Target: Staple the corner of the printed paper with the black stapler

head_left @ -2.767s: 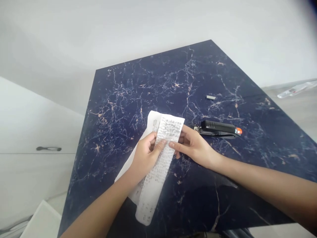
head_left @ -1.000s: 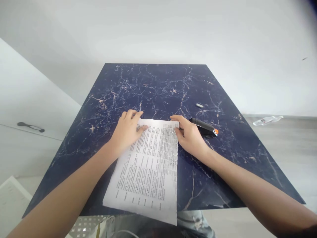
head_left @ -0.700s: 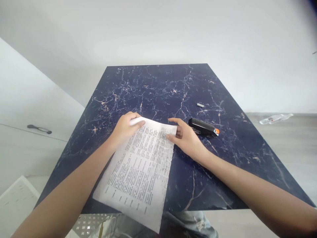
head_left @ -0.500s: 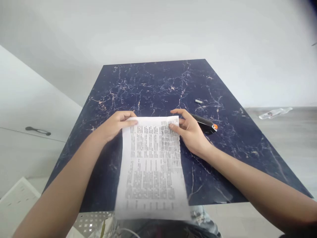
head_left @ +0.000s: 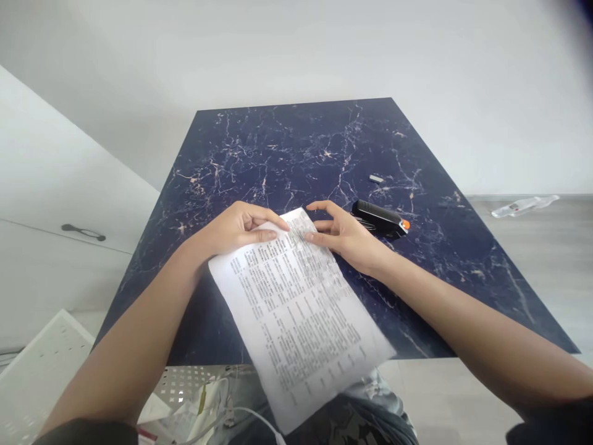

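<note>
A printed sheet of paper (head_left: 301, 315) hangs tilted over the near edge of the table, its lower end above my lap. My left hand (head_left: 245, 228) pinches its top edge between thumb and fingers, close to the upper corner. On the right side of that corner, my right hand (head_left: 340, 235) grips the sheet, thumb on the printed face and fingers partly behind it. Just beyond my right hand lies a black stapler (head_left: 380, 217) with an orange end. A small pale grey strip (head_left: 376, 178), possibly staples, rests farther back.
The dark blue marbled table (head_left: 278, 154) stands against a white wall. On the floor at right lies a clear plastic item (head_left: 523, 206). A white perforated basket (head_left: 185, 380) with papers and a white cable (head_left: 254, 415) sit below the near edge. A cabinet handle (head_left: 83, 232) is at left.
The paper has turned, its lower end swinging right and its top corner now pointing up. My left hand has slid right along the top edge, closer to my right hand.
</note>
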